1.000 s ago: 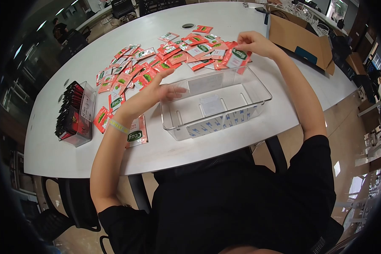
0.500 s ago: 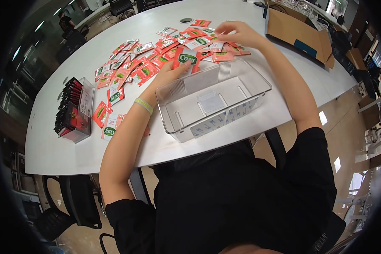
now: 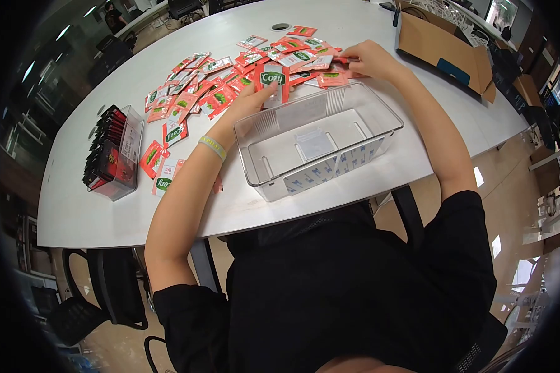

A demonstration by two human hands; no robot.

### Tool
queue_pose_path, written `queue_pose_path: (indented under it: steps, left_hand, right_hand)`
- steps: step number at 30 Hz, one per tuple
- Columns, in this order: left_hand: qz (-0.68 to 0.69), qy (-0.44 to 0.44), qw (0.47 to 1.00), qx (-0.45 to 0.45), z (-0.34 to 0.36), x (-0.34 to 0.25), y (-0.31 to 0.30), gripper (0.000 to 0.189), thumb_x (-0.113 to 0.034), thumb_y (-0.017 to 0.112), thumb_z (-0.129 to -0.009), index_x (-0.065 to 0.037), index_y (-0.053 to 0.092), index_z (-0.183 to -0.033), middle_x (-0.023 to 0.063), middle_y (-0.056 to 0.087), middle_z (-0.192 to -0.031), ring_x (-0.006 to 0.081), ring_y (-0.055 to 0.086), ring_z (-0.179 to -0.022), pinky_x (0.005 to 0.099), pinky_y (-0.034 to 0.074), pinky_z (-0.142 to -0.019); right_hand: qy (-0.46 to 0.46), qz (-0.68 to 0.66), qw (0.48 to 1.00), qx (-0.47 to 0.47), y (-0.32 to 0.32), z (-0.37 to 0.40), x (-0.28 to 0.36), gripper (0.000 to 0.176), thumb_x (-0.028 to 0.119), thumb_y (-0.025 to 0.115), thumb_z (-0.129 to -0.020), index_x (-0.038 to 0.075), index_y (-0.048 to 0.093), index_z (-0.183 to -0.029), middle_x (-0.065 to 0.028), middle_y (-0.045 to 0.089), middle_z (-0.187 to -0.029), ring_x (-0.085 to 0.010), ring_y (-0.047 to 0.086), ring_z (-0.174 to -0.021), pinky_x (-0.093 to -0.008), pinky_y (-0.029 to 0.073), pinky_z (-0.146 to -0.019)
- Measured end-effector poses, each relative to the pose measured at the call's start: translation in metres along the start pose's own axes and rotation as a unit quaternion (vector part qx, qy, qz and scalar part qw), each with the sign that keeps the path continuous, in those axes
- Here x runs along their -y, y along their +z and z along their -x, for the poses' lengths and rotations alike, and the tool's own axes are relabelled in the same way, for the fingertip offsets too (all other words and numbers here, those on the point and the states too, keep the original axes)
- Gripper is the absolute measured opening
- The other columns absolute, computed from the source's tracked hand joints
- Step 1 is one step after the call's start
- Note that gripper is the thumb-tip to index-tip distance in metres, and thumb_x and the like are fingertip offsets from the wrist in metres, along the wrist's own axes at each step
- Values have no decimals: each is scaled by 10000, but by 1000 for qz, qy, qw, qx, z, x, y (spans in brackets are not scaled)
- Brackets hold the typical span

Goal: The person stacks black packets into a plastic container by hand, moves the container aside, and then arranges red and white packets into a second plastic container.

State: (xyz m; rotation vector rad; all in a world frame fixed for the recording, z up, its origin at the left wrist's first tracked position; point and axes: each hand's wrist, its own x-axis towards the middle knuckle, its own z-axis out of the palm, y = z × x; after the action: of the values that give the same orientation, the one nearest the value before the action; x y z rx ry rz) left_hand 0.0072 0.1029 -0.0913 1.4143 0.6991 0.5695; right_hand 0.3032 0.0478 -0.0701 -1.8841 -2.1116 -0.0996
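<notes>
My left hand (image 3: 253,101) grips a red and white Cozy sachet (image 3: 272,79) upright, its thumb across the front, just behind the clear plastic bin (image 3: 242,163). At the right edge of the sachet pile (image 3: 219,101), my right hand (image 3: 371,61) has its fingertips pinched on another red sachet (image 3: 343,60), seen mostly edge-on. Several loose sachets are heaped in that pile, overlapping at various angles. No sachets lie in the bin, which shows a pale label on its floor and blue-patterned film on its near side.
To the left stands a clear container (image 3: 131,171) packed with black and red packets (image 3: 106,152). A few sachets (image 3: 154,159) lie between it and my left forearm. An open cardboard box (image 3: 445,53) with cables behind it sits at the back right of the white table (image 3: 68,205).
My right hand has moved right and slightly down to the pile's edge, its fingers now closed on a sachet. My left hand still holds its sachet; the view has shifted slightly.
</notes>
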Motion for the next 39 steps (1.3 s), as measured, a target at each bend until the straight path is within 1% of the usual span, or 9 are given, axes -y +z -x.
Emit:
queue_pose_path:
  steps: [7, 16, 18, 25, 27, 29, 31, 34, 39]
  left_hand:
    - [105, 61, 992, -35, -11, 8, -1, 377, -343, 400, -965, -43, 443, -1189, 89, 588, -1089, 165, 594, -923, 285, 512, -825]
    - [34, 34, 998, 48, -15, 6, 1, 435, -427, 487, -916, -47, 522, -1125, 88, 595, -1018, 136, 584, -903, 258, 501, -759]
    - [-173, 83, 981, 30, -13, 6, 2, 377, -384, 561, -882, -42, 580, -1038, 41, 601, -913, 92, 558, -793, 243, 458, -650]
    - [-125, 51, 991, -17, -3, 0, 8, 263, -245, 522, -877, -29, 571, -1019, 42, 606, -887, 110, 574, -735, 243, 463, -630]
    - [102, 38, 994, -1, -9, -1, 3, 274, -209, 473, -893, -2, 526, -1065, 101, 610, -974, 178, 621, -837, 273, 521, -710]
    - [122, 31, 992, 11, -13, 2, -6, 316, -190, 440, -903, 39, 476, -1116, 154, 579, -1083, 231, 630, -918, 315, 543, -778]
    - [152, 34, 988, -12, -14, 3, -11, 295, -172, 466, -892, 49, 501, -1084, 141, 563, -1091, 202, 620, -876, 311, 541, -771]
    - [187, 46, 981, -11, -20, 7, -18, 274, -160, 518, -868, 42, 526, -1052, 119, 562, -1055, 172, 590, -872, 302, 526, -776]
    - [229, 21, 973, -2, -21, 7, -25, 275, -151, 549, -860, 8, 512, -1081, 111, 569, -1143, 151, 569, -929, 279, 504, -775]
  right_hand:
    - [-81, -452, 887, -40, 10, -15, 9, 262, 99, 538, -863, -5, 583, -1099, -39, 632, -938, -94, 590, -716, -218, 479, -643]
    - [11, -507, 861, 48, 42, -26, 54, 269, 139, 636, -834, 24, 593, -1074, -24, 635, -906, -63, 604, -711, -186, 485, -597]
    - [48, -538, 840, 49, 31, -12, 83, 260, 143, 675, -809, 34, 605, -1034, -19, 640, -884, -57, 603, -712, -172, 483, -599]
    - [15, -549, 835, -25, 43, -21, 74, 241, 201, 653, -835, 33, 635, -1007, -19, 645, -877, -64, 598, -705, -194, 475, -582]
    - [-10, -425, 894, -143, 44, -30, 54, 256, 244, 626, -857, 26, 649, -989, -27, 647, -893, -75, 588, -710, -210, 472, -589]
    - [26, -363, 919, -149, 41, -22, 42, 266, 265, 603, -867, 28, 654, -977, -43, 641, -849, -67, 568, -707, -202, 466, -612]
    - [-82, -131, 972, -179, 43, -13, 30, 243, 247, 580, -867, 48, 647, -990, -58, 621, -790, -118, 572, -682, -225, 463, -627]
    - [-138, 7, 989, -61, 48, -18, 19, 231, 238, 545, -868, 79, 640, -1006, -84, 613, -788, -192, 593, -703, -283, 471, -654]
    - [-161, 80, 970, -163, 58, -17, 24, 245, 270, 541, -865, 106, 636, -1020, -79, 635, -935, -231, 599, -832, -351, 454, -764]
